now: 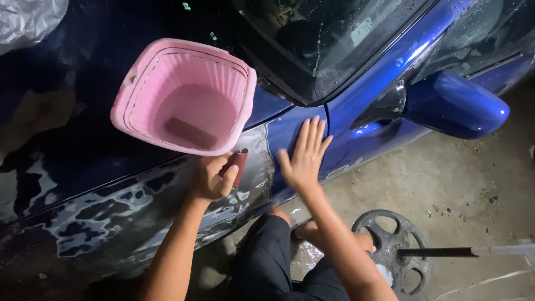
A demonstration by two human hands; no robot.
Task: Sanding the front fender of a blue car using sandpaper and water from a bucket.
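My left hand point(212, 177) grips a small reddish-brown sanding block point(240, 165) and presses it against the sanded, patchy grey-white fender point(167, 195) of a blue car. My right hand point(305, 156) lies flat with fingers spread on the blue panel just right of the sanded area, near the door seam. A pink plastic basket point(184, 95) rests on the car's hood just above my left hand, with a dark block lying in its bottom.
The blue side mirror point(454, 105) juts out at right, and the wet windscreen point(329, 39) lies above. A grey spoked wheel point(397, 245) with a dark rod lies on the concrete floor by my knees. Crumpled plastic sheet point(28, 19) sits at top left.
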